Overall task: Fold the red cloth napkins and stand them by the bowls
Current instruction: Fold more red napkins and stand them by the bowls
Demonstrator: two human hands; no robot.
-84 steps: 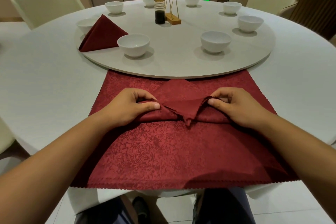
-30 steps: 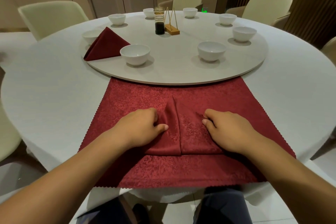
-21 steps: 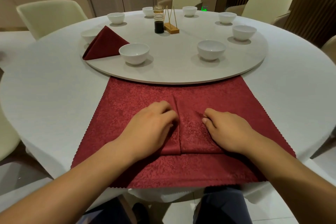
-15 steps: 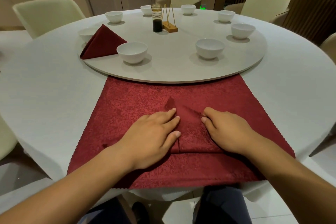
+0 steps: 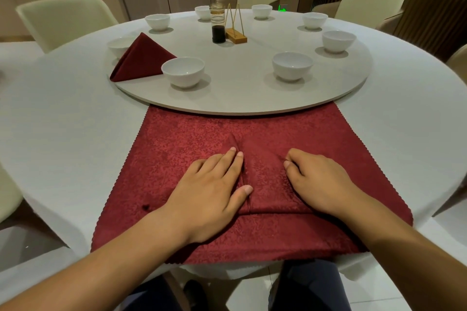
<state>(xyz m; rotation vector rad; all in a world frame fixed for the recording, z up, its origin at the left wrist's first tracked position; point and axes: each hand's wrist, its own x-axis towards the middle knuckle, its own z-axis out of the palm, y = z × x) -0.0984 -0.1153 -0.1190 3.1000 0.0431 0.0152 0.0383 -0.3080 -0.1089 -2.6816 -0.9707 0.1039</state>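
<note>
While the red napkin (image 5: 177, 154) is pressed by the flat left hand (image 5: 212, 189) and pinched by the right hand (image 5: 318, 182), its fold could be sprung open if released.

We are looking at a restaurant dining room: a big round bench (image 5: 63, 134) under a white cloth, a turntable (image 5: 240, 101) in its middle ringed with white bowls (image 5: 183, 72), a sauce bottle (image 5: 218, 26), a folded red napkin (image 5: 141, 59), and cream padded chairs (image 5: 63, 17) set around it
</note>
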